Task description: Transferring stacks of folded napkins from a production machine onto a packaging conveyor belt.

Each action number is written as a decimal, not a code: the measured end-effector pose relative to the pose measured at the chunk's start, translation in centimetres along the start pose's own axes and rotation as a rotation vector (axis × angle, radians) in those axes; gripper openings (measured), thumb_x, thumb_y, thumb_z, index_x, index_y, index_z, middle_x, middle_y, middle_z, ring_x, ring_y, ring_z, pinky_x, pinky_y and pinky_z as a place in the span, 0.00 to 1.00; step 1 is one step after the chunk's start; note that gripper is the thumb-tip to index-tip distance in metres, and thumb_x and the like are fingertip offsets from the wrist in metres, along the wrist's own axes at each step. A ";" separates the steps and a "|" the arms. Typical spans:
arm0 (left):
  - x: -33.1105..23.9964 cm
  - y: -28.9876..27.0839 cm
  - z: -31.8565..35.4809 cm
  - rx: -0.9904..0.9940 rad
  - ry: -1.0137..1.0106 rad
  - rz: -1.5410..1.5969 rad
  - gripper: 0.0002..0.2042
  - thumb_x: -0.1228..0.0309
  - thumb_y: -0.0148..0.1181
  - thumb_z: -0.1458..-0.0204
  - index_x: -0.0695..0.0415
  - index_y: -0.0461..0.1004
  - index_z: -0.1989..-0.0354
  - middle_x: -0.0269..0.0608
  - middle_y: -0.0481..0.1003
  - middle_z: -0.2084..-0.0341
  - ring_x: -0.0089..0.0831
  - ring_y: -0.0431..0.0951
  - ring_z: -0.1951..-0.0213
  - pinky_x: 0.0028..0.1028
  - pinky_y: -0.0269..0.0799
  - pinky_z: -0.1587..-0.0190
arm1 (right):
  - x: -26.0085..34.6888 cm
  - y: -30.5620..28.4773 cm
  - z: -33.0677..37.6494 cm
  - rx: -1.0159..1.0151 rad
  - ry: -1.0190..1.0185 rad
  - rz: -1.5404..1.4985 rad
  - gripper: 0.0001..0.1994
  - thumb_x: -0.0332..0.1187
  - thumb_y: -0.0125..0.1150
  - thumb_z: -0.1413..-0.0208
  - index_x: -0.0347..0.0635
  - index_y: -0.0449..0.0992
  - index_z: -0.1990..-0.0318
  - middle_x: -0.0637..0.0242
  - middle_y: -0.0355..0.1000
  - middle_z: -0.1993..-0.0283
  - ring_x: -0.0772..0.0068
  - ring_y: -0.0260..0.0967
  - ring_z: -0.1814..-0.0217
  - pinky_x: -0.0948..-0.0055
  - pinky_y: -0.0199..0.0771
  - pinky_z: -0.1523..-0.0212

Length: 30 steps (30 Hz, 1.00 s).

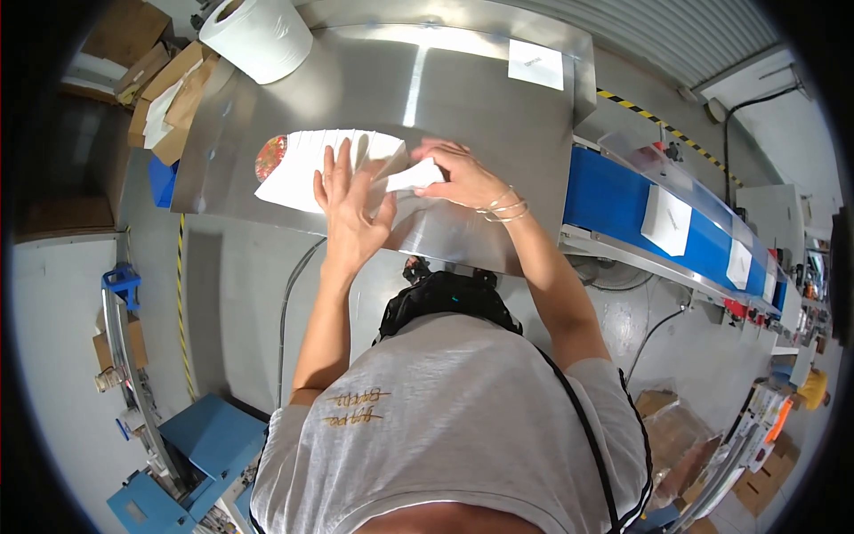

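Note:
A row of white, flat paper-like pieces (298, 165) lies fanned and overlapping on the steel table in front of me. At its left end shows a rounded patch with a red, multicoloured pattern (271, 158). My left hand (354, 203) rests on the row, fingers spread, holding nothing. At the row's right end my right hand (467, 176) is closed on a folded white piece (414, 177), which sticks out leftward from its fingers. Whether that piece is separate from the row I cannot tell. Thin bracelets circle the right wrist.
The steel table (489, 125) carries a large white roll (267, 44) at the far left and a white printed sheet (535, 64) at the far right. On the right runs a blue conveyor belt (596, 187) with white flat packets (665, 221). Open cardboard boxes (169, 102) stand left.

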State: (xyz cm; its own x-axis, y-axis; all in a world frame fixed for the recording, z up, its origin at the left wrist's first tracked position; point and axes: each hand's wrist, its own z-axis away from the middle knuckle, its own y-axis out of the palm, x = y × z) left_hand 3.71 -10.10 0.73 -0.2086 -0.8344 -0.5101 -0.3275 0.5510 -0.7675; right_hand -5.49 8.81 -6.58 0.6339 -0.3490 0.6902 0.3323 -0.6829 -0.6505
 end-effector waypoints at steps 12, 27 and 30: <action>2.2 0.6 0.7 -0.165 -0.098 -0.037 0.16 0.83 0.56 0.55 0.55 0.77 0.57 0.52 0.68 0.47 0.53 0.62 0.42 0.44 0.57 0.40 | -9.0 -13.8 18.3 -0.652 1.070 0.120 0.22 0.46 0.65 0.51 0.36 0.74 0.57 0.57 0.75 0.65 0.65 0.71 0.66 0.68 0.69 0.63; 1.9 -0.6 0.2 0.042 0.009 -0.007 0.13 0.81 0.57 0.62 0.51 0.79 0.68 0.49 0.58 0.38 0.52 0.47 0.33 0.49 0.34 0.34 | 2.3 -0.2 -1.7 0.143 0.192 -0.111 0.27 0.36 0.71 0.60 0.50 0.68 0.48 0.57 0.50 0.32 0.50 0.38 0.28 0.55 0.48 0.34; 2.2 -1.5 0.1 0.063 -0.011 -0.015 0.12 0.73 0.62 0.61 0.54 0.77 0.64 0.50 0.55 0.36 0.52 0.46 0.33 0.49 0.34 0.34 | 1.7 0.2 -1.1 0.111 0.055 0.019 0.20 0.36 0.69 0.57 0.41 0.69 0.58 0.56 0.61 0.40 0.59 0.52 0.33 0.60 0.58 0.39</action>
State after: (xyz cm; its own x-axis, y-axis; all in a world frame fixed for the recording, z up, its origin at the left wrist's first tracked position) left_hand 3.80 -12.74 0.72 -0.1936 -0.8425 -0.5028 -0.2720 0.5385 -0.7975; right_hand -5.13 7.36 -5.12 0.6026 -0.3974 0.6920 0.3981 -0.6019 -0.6923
